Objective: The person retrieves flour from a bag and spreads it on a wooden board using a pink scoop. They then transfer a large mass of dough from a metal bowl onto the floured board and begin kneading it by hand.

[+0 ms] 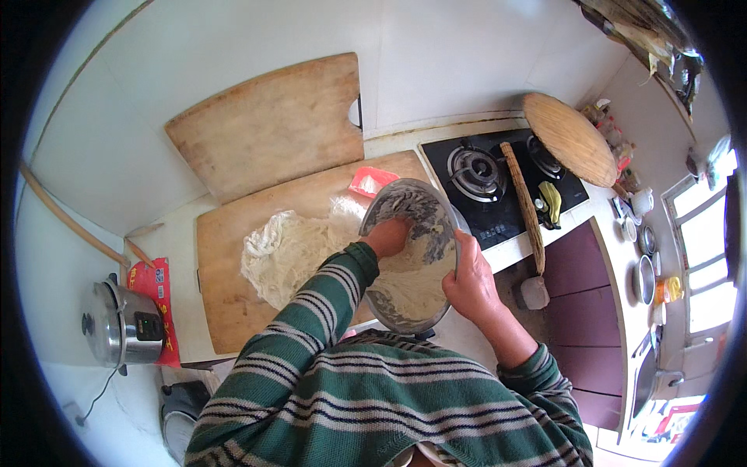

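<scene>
A large metal basin (435, 201) is tilted over the front right of the wooden board, its inside coated with dough residue. My right hand (474, 280) grips the basin's right rim. My left hand (390, 236) reaches inside against the coated wall; its fingers are partly hidden, so I cannot tell whether they hold anything. Pale wet dough (414, 290) lies in the lower part of the basin. Left of the basin, a mass of dough with dry flour (283, 251) spreads over the wooden board (224, 280). A red plastic tray (380, 174) holding some flour sits behind the basin.
A second wooden board (274, 122) leans on the wall. To the right is a gas hob (435, 153) with a straw brush (522, 201) across it and a round woven lid (569, 140) behind. An electric cooker (125, 324) and a red bag (168, 327) stand left.
</scene>
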A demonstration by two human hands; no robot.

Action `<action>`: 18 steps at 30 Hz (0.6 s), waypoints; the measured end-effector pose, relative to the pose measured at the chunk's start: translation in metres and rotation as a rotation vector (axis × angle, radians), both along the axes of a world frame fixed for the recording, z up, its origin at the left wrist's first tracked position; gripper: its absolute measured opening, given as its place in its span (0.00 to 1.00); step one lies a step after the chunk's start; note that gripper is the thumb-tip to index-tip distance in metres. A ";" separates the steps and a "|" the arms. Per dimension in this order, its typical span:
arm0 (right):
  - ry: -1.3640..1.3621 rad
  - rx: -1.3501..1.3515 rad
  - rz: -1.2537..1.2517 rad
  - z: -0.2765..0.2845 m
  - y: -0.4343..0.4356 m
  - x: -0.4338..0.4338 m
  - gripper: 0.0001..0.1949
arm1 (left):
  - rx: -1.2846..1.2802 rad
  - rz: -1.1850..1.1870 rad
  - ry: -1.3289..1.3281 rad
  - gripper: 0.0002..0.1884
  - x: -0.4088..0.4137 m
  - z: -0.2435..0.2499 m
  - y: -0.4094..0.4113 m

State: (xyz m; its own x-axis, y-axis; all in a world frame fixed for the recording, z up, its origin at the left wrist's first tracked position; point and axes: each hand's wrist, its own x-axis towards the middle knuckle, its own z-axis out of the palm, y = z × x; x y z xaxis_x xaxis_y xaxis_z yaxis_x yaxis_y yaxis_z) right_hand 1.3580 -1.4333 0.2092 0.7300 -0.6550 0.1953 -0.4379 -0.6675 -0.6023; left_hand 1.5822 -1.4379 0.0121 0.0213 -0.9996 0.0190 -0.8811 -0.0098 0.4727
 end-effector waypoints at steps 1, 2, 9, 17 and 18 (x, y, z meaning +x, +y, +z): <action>0.001 0.006 -0.002 -0.003 0.001 0.000 0.32 | -0.017 -0.001 -0.004 0.24 0.000 -0.002 0.002; 0.001 0.010 -0.003 -0.006 0.003 0.000 0.32 | -0.043 0.006 -0.009 0.23 0.000 -0.003 0.004; -0.053 -0.006 0.009 -0.018 0.001 -0.002 0.33 | 0.077 -0.026 -0.206 0.11 -0.004 0.007 0.007; -0.046 -0.007 0.012 -0.018 -0.007 -0.013 0.32 | 0.095 -0.318 -0.344 0.12 -0.010 0.035 0.056; -0.029 0.001 0.013 -0.019 -0.007 -0.013 0.32 | 0.192 -0.294 -0.345 0.13 -0.008 0.038 0.055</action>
